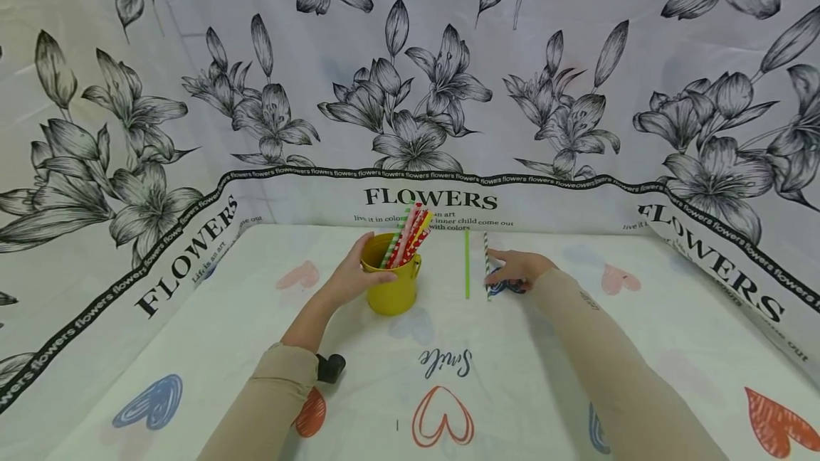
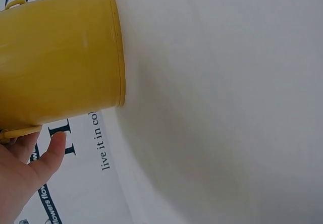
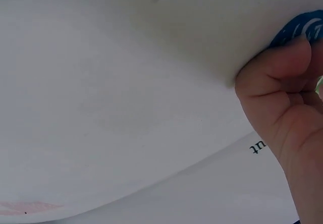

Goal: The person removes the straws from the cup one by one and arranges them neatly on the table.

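A yellow bucket (image 1: pixel 392 292) stands upright on the table, with several patterned paper straws (image 1: pixel 407 237) leaning in it: red, pink, yellow and green-striped. My left hand (image 1: pixel 351 272) holds the bucket's left side, thumb in front and fingers towards the rim. In the left wrist view that hand (image 2: pixel 25 171) is by the handle's side lug. A dark-striped paper straw (image 1: pixel 487 262) lies on the cloth right of the bucket. My right hand (image 1: pixel 522 269) pinches it from the right, over a printed blue heart. In the right wrist view the right hand's (image 3: pixel 282 93) fingers are bent and the straw is mostly hidden.
A plain green straw (image 1: pixel 467 265) lies between the bucket and the striped straw, parallel to the latter. White cloth (image 1: pixel 359 375) printed with hearts and lettering covers the table. A flower-printed curtain (image 1: pixel 410 126) rises behind and at both sides.
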Demonstrator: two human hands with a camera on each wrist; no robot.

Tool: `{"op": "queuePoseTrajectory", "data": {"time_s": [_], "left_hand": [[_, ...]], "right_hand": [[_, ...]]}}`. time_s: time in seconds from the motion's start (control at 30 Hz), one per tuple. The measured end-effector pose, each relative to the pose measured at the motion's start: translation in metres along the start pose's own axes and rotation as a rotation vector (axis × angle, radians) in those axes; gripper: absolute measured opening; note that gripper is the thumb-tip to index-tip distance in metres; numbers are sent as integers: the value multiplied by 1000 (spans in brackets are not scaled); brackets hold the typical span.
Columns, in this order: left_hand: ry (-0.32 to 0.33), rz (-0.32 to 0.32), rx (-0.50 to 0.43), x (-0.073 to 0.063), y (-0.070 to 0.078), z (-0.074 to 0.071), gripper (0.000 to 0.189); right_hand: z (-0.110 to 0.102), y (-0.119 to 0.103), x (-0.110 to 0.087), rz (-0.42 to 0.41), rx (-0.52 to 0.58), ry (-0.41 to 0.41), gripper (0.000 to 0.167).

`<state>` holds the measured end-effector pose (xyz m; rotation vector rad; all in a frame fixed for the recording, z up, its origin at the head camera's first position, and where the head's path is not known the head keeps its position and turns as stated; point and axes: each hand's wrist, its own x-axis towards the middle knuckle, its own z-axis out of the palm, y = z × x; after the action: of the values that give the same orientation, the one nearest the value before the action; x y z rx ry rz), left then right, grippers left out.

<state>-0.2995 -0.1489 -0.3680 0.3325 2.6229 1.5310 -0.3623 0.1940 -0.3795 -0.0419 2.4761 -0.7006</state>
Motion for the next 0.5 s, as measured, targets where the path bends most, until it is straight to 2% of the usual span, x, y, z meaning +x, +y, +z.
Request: {"op": "queuePoseTrajectory", "data": {"time_s": [0.13,0.3,0.4,0.5], "left_hand": [[5,15,8,3,1,-1,103],[13,-6,-3,2,-1,-1,102],[7,-12,-9,1,-1,-1,103],[4,-6,1,1,0,0,104]], "right_hand": [[-3,0,-4,-78,33,-16,83],[-3,-2,-11,-189,82,-44,77],[-5,-7,-17,-272,119,-13,71],[-8,-17,-25,-354,212,35,66]]}}
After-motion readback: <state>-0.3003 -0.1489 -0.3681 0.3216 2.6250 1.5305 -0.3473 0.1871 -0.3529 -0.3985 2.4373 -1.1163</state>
